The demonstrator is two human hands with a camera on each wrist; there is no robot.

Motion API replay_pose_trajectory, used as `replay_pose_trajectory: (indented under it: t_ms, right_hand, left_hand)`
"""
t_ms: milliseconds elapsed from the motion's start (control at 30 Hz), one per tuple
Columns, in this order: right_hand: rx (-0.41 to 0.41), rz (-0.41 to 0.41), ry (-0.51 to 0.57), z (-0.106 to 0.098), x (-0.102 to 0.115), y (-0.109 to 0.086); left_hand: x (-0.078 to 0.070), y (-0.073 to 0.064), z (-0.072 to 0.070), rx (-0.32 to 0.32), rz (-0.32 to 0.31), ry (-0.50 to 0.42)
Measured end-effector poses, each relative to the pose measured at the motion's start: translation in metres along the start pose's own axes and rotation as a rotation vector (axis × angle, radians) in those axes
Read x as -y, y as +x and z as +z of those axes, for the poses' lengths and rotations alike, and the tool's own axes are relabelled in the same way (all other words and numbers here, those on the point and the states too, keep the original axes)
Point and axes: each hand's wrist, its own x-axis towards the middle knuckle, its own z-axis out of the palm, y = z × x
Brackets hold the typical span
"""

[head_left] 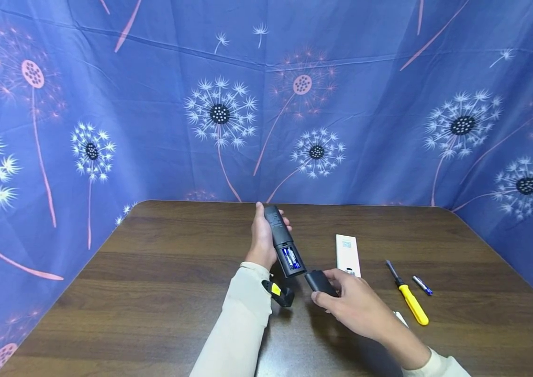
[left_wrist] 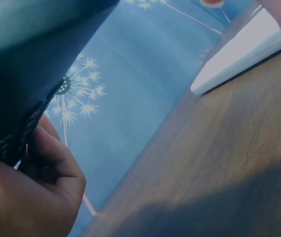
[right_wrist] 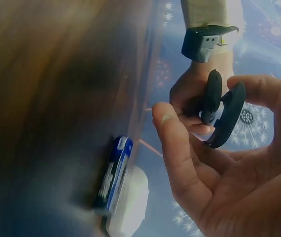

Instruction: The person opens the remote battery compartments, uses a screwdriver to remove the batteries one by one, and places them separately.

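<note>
My left hand (head_left: 261,241) grips a black remote control (head_left: 277,222) above the table, its back facing up and tilted. The battery compartment is uncovered, and blue-and-white batteries (head_left: 290,258) lie inside. With the thumb and fingers of my right hand (head_left: 361,306) I pinch a black battery cover (head_left: 320,283) close to the remote's lower end. In the right wrist view the cover (right_wrist: 232,116) stands beside the remote (right_wrist: 211,96), seen end-on. The left wrist view shows the remote (left_wrist: 37,64) large and dark, with my curled fingers (left_wrist: 56,153) behind it.
On the wooden table (head_left: 177,288) a white flat object (head_left: 347,251) with a printed code lies behind my right hand. To the right are a screwdriver (head_left: 410,298) with a yellow handle and a loose battery (head_left: 422,285). A patterned blue cloth (head_left: 153,104) hangs around the table.
</note>
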Motion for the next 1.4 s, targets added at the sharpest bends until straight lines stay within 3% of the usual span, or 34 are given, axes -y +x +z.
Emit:
replay_pose_trajectory:
  t_ms: [167,733,1167,1400]
  right_hand:
    - [0.053,-0.003,-0.092,-0.002,-0.002,-0.003]
    - [0.126,0.038,-0.201,0.003,0.0,-0.003]
    - [0.13,-0.047,-0.354,0.01,0.002,-0.005]
    - [0.124,-0.016,-0.469,0.011,0.002,-0.003]
  left_hand:
    - [0.001,0.0,0.001,-0.007,-0.008,-0.003]
    - [0.003,-0.002,0.002,-0.019,-0.026,0.007]
    - [0.005,-0.002,0.003,-0.012,-0.022,-0.005]
    - [0.005,-0.002,0.003,-0.019,-0.01,-0.01]
